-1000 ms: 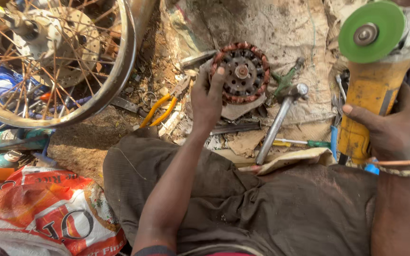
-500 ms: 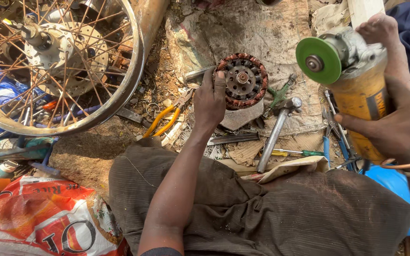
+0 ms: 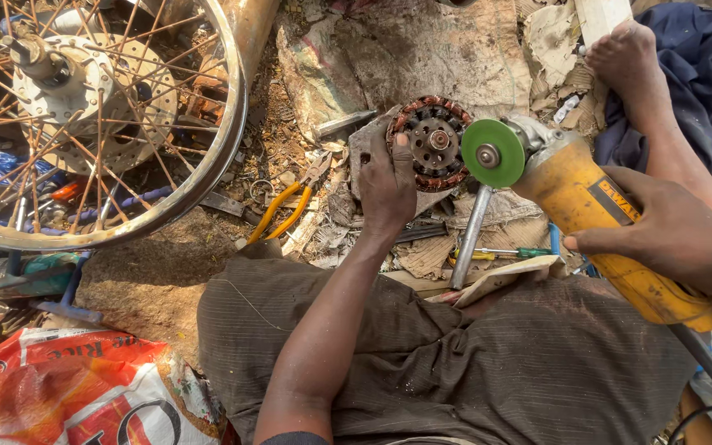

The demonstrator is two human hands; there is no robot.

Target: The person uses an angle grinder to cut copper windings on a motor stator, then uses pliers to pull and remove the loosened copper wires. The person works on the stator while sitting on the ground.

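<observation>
Far left of the stator (image 3: 432,142) stands a spoked wheel (image 3: 96,124), and between the two yellow-handled pliers (image 3: 283,210) lie on the littered ground (image 3: 150,272). On the stator itself, a round copper-wound piece resting on the ground beyond the person's knee, the left hand (image 3: 387,185) is pressed down, fingers curled over its near edge. Just right of the stator, almost touching it, hangs the green disc (image 3: 493,153) of a yellow angle grinder (image 3: 611,227), whose body the right hand (image 3: 671,239) grips tightly.
</observation>
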